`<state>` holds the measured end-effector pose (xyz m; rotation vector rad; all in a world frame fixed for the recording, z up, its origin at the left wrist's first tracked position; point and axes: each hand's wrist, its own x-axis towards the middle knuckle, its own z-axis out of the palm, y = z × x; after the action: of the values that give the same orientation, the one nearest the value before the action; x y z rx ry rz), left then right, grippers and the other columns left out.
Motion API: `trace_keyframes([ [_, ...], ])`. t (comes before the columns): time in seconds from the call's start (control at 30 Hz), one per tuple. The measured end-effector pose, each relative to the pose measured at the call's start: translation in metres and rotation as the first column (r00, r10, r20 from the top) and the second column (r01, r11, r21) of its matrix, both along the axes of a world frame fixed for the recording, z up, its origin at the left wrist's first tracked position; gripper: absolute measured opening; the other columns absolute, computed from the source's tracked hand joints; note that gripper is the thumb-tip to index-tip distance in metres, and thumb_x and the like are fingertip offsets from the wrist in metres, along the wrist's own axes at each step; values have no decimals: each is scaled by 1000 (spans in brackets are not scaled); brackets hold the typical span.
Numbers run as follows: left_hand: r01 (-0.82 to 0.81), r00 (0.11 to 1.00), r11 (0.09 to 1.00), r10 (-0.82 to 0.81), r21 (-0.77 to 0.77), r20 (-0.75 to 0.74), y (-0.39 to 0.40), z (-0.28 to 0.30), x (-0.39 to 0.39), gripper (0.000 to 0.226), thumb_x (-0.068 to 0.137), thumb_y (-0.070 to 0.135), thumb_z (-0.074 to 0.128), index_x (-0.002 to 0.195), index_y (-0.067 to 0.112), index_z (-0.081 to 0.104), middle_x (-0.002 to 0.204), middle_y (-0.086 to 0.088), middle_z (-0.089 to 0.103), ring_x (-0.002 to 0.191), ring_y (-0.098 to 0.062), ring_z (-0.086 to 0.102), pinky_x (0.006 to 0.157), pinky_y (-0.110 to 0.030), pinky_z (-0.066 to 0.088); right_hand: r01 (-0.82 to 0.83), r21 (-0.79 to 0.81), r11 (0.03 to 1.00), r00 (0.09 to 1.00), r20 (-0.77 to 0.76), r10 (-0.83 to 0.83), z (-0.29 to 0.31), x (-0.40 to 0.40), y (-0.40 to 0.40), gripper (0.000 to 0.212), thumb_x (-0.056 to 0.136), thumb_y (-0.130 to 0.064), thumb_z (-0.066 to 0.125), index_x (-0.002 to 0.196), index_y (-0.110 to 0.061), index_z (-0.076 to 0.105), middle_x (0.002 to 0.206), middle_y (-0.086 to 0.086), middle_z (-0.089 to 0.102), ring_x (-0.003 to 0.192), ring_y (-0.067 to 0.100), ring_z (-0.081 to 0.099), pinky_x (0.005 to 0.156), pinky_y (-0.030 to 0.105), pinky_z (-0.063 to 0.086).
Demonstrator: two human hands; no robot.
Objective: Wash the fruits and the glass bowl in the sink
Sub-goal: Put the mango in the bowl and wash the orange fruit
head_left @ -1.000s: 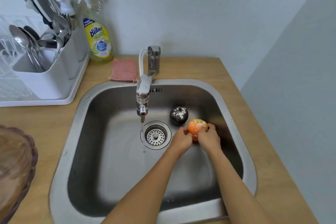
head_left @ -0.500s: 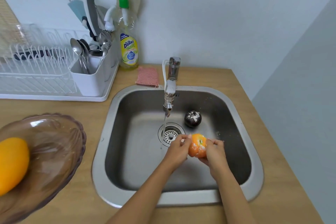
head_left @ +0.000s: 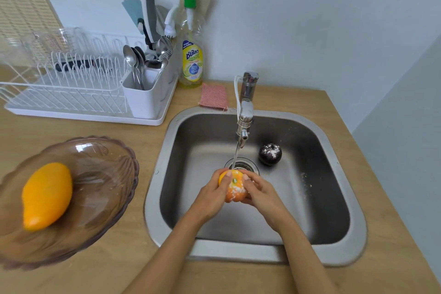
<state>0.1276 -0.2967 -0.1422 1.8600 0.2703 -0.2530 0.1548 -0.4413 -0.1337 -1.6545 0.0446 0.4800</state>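
A dish rack point(head_left: 71, 93), soap bottle point(head_left: 192, 55) and red sponge point(head_left: 213, 97) sit on the wooden counter point(head_left: 133, 258).

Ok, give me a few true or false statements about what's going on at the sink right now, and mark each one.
1. Both hands hold the orange fruit under the running tap. True.
2. The dark fruit sits in the glass bowl. False: it lies on the sink floor, right of the drain.
3. The glass bowl holds a yellow mango. True.
4. The pink sponge is in the left hand. False: it lies on the counter behind the sink; the left hand is on the orange fruit.
5. The right hand is empty. False: it grips the orange fruit.
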Motion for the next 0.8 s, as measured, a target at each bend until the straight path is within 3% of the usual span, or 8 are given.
trace_keyframes([
  [0.1,-51,998,998,51,-19,-37,18,-2,8,38,94,62,27,122,41,43,116,2,56,99,-12,59,82,-27,54,-14,-47,999,1000,6,15,1,11,20,28,101,-29,44,120,-23,63,114,5,65,100,20,66,75,28,59],
  [0.23,-56,997,998,55,-16,-61,25,-2,19,44,97,58,25,128,31,42,102,-2,53,73,-9,52,56,-16,42,7,-102,995,1000,-10,-8,-2,25,35,25,101,-36,41,111,-27,62,109,4,63,96,23,66,77,34,60],
  [0.37,-49,996,998,52,50,-66,22,-5,24,44,100,49,28,138,29,33,120,-1,49,101,-16,55,80,-25,51,13,-107,994,998,-52,-18,-4,33,37,24,102,-35,38,111,-28,59,110,5,62,96,22,66,77,34,60],
  [0.5,-118,991,992,120,47,-52,28,-8,28,48,99,53,27,136,25,38,127,-6,51,105,-20,56,88,-32,52,-59,60,996,992,-110,66,-6,28,37,31,104,-29,35,132,-30,50,116,-3,56,104,20,63,79,26,57],
  [0.57,-121,991,992,123,34,-58,29,-10,27,48,98,56,25,134,26,38,127,-7,51,108,-21,57,96,-38,52,-57,42,997,993,-103,61,-4,25,37,28,103,-29,37,126,-32,54,116,-2,56,104,23,63,74,25,57],
  [0.7,-122,990,992,122,10,-71,24,-8,23,54,95,61,23,132,26,40,128,-7,51,110,-22,58,98,-41,51,99,-188,977,994,-17,-104,-3,32,42,30,100,-39,39,102,-24,65,91,7,65,64,20,64,48,26,47],
  [0.8,-233,966,971,224,-60,-130,25,-6,28,61,94,65,21,134,23,41,125,-11,53,109,-25,59,87,-35,52,128,-92,987,991,-15,-130,-6,33,43,33,101,-37,41,97,-15,66,70,8,58,49,14,55,42,22,42],
])
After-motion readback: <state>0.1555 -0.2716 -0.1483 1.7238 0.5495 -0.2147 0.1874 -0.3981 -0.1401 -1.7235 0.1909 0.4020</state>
